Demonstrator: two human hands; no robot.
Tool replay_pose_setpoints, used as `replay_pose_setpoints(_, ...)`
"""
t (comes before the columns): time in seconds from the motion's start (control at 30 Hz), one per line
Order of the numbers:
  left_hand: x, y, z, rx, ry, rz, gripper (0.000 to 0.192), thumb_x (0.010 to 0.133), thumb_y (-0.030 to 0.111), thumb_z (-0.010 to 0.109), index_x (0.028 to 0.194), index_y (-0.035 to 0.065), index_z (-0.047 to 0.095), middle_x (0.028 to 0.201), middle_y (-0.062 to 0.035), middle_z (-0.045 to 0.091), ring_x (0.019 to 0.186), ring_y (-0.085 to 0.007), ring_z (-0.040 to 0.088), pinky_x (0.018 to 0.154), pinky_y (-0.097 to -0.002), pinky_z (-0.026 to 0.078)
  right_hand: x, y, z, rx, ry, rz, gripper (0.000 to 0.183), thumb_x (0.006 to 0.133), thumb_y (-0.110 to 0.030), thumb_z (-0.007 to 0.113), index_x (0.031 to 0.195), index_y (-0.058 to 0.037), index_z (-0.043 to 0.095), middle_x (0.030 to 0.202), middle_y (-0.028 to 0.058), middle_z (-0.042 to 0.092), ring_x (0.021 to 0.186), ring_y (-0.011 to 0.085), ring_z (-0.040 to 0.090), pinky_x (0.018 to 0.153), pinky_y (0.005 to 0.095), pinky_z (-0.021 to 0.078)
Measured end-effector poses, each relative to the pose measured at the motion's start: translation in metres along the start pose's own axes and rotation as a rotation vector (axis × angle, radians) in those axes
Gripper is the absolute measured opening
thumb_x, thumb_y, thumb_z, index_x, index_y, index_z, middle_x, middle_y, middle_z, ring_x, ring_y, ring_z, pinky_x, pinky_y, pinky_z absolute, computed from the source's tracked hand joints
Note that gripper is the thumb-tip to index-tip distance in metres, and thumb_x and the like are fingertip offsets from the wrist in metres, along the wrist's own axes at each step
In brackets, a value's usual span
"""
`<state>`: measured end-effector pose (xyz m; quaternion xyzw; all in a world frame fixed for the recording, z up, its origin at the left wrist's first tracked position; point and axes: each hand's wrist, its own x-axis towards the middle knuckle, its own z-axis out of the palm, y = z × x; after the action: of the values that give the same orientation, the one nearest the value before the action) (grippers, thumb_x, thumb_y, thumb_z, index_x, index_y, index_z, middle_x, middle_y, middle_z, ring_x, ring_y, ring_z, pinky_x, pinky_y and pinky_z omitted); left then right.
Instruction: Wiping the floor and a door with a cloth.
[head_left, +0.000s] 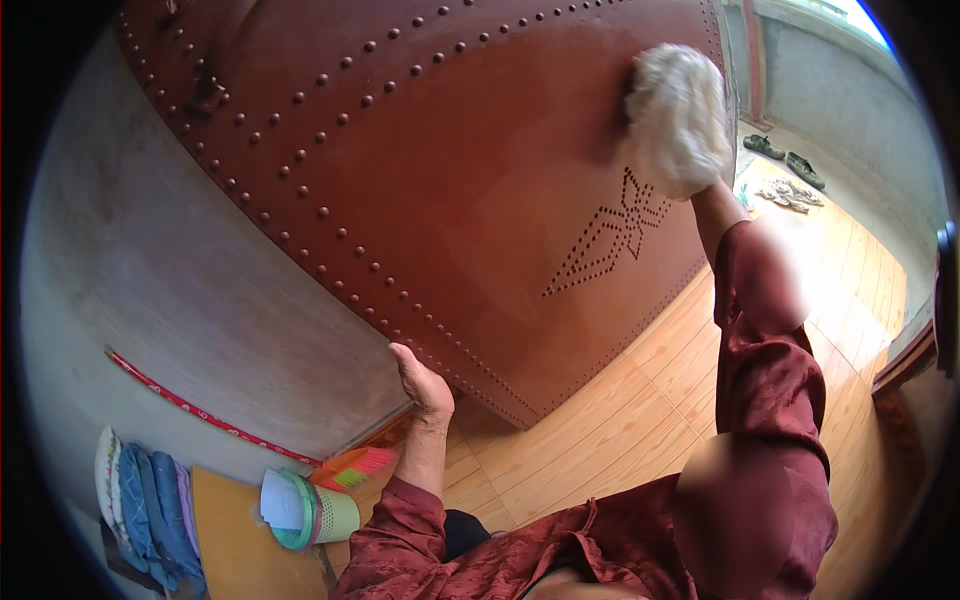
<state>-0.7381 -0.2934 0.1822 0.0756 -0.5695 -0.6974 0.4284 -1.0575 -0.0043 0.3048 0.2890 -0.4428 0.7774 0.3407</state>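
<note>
A reddish-brown metal door (450, 210) lined with rows of round studs stands open before me, with a pierced or dotted flower-like pattern (622, 225) low on its face. My right hand, hidden inside a bunched white cloth (679, 120), reaches out and presses the cloth to the door's surface near its far edge. Only the wrist shows below the cloth. My left hand (427, 386) holds the door's near edge, its thumb in sight and its fingers out of view behind the edge.
Wood-patterned tiles (585, 435) cover the floor. By the left wall are a green perforated bin (334, 517), an orange broom (352, 466) with a red handle (202, 412), a tan board (244, 532) and folded clothes (154, 502). Dark shoes (806, 171) and a crumpled cloth (789, 193) lie past the door.
</note>
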Motion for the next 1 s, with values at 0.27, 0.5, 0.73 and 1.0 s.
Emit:
replay_pose_setpoints(0.27, 0.0, -0.004, 0.004, 0.055, -0.015, -0.065, 0.078, 0.093, 0.058, 0.033, 0.143, 0.0008, 0.016, 0.15, -0.0091, 0.016, 0.136, -0.0211, 0.02, 0.112, -0.035, 0.017, -0.042, -0.027, -0.009, -0.965, -0.199, -0.264, 0.034, 0.075, -0.024, 0.062, 0.106, -0.0108, 0.057, 0.103, 0.0136, 0.059, 0.099, 0.0325, 0.055, 0.082, 0.0393, 0.0459)
replay_pose_setpoints(0.5, 0.004, -0.017, -0.021, 0.077, 0.081, -0.096, 0.079, 0.092, 0.059, 0.034, 0.142, 0.0005, 0.018, 0.148, -0.0101, 0.02, 0.134, -0.022, 0.023, 0.111, -0.0357, 0.019, -0.214, -0.025, 0.07, -0.405, -0.534, -0.338, 0.041, 0.078, -0.027, 0.061, 0.115, -0.0114, 0.055, 0.118, 0.0122, 0.052, 0.113, 0.0304, 0.047, 0.092, 0.0395, 0.0404)
replay_pose_setpoints(0.73, 0.0, -0.008, -0.023, -0.275, -0.119, -0.28, 0.076, 0.092, 0.059, 0.034, 0.141, 0.0017, 0.022, 0.145, -0.0099, 0.026, 0.131, -0.0244, 0.028, 0.11, -0.0389, 0.023, -0.282, -0.003, 0.121, 0.278, -0.913, -0.219, 0.058, 0.084, -0.037, 0.056, 0.135, -0.0113, 0.042, 0.147, 0.0084, 0.028, 0.137, 0.0245, 0.021, 0.112, 0.0409, 0.0191)
replay_pose_setpoints(1.0, 0.004, -0.008, 0.013, 0.141, 0.086, 0.116, 0.073, 0.094, 0.057, 0.029, 0.141, 0.0022, 0.021, 0.145, -0.0122, 0.024, 0.131, -0.0253, 0.03, 0.109, -0.0399, 0.027, -0.11, 0.059, -0.018, -0.737, -0.248, -0.465, 0.057, 0.076, -0.035, 0.06, 0.122, -0.0034, 0.05, 0.122, 0.0234, 0.045, 0.112, 0.0402, 0.041, 0.098, 0.0485, 0.0309)
